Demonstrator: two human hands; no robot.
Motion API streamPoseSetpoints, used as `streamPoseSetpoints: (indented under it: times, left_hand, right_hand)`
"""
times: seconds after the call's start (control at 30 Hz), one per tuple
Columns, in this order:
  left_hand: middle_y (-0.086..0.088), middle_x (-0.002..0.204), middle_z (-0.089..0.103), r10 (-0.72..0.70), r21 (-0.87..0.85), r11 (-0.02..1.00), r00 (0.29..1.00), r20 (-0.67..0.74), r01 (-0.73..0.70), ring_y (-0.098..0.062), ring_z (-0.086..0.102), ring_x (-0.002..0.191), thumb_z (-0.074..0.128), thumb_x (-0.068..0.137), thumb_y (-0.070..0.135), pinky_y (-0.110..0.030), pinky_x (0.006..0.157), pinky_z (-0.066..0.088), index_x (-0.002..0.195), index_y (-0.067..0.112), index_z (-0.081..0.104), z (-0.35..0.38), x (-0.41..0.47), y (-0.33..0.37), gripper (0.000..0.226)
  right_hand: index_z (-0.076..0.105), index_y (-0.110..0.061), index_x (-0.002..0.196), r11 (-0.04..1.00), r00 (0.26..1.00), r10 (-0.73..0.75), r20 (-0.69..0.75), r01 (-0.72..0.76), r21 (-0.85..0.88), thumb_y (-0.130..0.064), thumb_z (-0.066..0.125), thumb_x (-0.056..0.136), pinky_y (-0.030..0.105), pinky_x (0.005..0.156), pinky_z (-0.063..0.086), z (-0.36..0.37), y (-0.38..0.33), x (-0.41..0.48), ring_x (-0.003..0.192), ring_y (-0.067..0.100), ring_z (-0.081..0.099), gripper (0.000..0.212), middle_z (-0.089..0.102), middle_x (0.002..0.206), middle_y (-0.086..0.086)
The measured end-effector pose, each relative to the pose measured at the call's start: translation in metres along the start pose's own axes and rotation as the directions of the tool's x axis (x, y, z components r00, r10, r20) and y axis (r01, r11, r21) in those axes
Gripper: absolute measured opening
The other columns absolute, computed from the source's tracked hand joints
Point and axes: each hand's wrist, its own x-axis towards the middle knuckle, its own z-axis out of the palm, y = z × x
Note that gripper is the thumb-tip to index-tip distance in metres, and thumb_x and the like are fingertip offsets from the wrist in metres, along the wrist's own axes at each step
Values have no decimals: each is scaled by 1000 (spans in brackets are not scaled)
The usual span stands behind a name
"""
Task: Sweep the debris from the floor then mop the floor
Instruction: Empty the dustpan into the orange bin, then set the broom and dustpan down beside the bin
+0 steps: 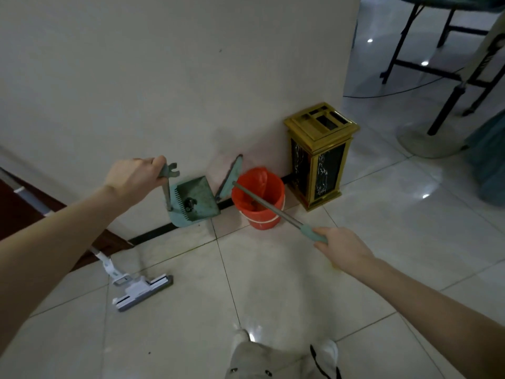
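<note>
My left hand (134, 179) grips the top of the green dustpan's handle, and the dustpan (195, 201) stands against the white wall with a dark bit of debris in its tray. My right hand (343, 248) holds the green grip at the end of the broom's metal pole. The broom head (229, 177) leans against the wall beside the red bucket (259, 199), and the pole crosses over the bucket's mouth. A white and grey sponge mop (142, 291) lies with its head on the tiled floor at the lower left, its pole running up and left.
A gold and black bin (321, 154) stands by the wall corner, right of the bucket. Black table legs (410, 42), a thin cable and a fan base (426, 143) occupy the far right. My shoes (284, 348) show at the bottom edge. Small dark specks dot the floor near the lower left.
</note>
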Motion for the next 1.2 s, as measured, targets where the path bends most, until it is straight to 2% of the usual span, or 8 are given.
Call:
streamPoseSetpoints:
  times: [0.27, 0.43, 0.57, 0.73, 0.83, 0.9, 1.0, 1.2]
  left_hand:
    - [-10, 82, 64, -14, -12, 1000, 999, 30, 14, -34, 61, 67, 60, 90, 34, -31, 46, 35, 96, 11, 48, 46, -41, -67, 26]
    - [-8, 83, 64, 24, -28, 999, 996, 86, -21, -32, 62, 69, 58, 91, 34, -30, 45, 33, 96, 11, 49, 90, -66, -106, 25]
    - [-4, 90, 63, 97, -54, 995, 979, 180, -88, -28, 63, 77, 53, 94, 36, -32, 49, 41, 100, 14, 47, 125, -63, -118, 23]
    - [-5, 97, 62, 196, -112, 978, 953, 233, -174, -29, 62, 84, 51, 94, 38, -33, 54, 38, 102, 14, 44, 161, -50, -111, 26]
    - [-6, 101, 63, 272, -158, 958, 932, 238, -239, -28, 63, 87, 49, 96, 37, -33, 58, 38, 106, 13, 45, 175, -38, -95, 26]
    - [-5, 101, 64, 305, -206, 943, 926, 222, -261, -27, 64, 86, 48, 96, 37, -34, 60, 42, 106, 14, 46, 182, -30, -81, 26]
    - [-2, 100, 63, 335, -234, 929, 919, 206, -286, -25, 64, 87, 46, 97, 39, -36, 63, 46, 105, 16, 46, 187, -11, -57, 25]
    - [-3, 104, 63, 416, -305, 887, 886, 204, -346, -26, 63, 92, 44, 96, 42, -37, 64, 47, 104, 16, 46, 201, 33, 1, 27]
  right_hand:
    - [59, -23, 131, 998, 997, -30, 71, 34, -61, -29, 57, 95, 37, 84, 53, 12, -89, 26, 96, 25, 63, 37, 67, 113, 8]
    - [65, -22, 123, 986, 992, 44, 121, -23, -165, -27, 59, 94, 31, 62, 46, 19, -140, 41, 61, 13, 53, 31, 61, 87, 3]
    - [66, -15, 119, 976, 980, 121, 156, -89, -197, -23, 61, 93, 23, 45, 39, 30, -170, 49, 52, 7, 46, 27, 52, 70, -3]
    - [69, -8, 107, 962, 962, 225, 156, -194, -190, -15, 65, 89, 24, 37, 47, 41, -189, 60, 51, 20, 63, 19, 62, 71, 7]
    - [70, -5, 101, 954, 949, 285, 136, -267, -136, -16, 70, 85, 31, 49, 59, 38, -190, 69, 59, 24, 71, 18, 67, 73, 10]
    - [70, -2, 90, 952, 946, 303, 116, -294, -90, -25, 74, 84, 30, 48, 58, 33, -189, 76, 53, 19, 68, 24, 69, 74, 10]
    - [62, -7, 60, 956, 952, 292, 93, -294, 7, -38, 79, 79, 21, 39, 41, 28, -189, 88, 36, 10, 58, 40, 61, 51, 3]
    - [63, -12, 78, 935, 934, 324, -152, -292, 200, -9, 69, 83, 19, 49, 44, 27, -184, 114, 68, 20, 70, 8, 65, 77, 4]
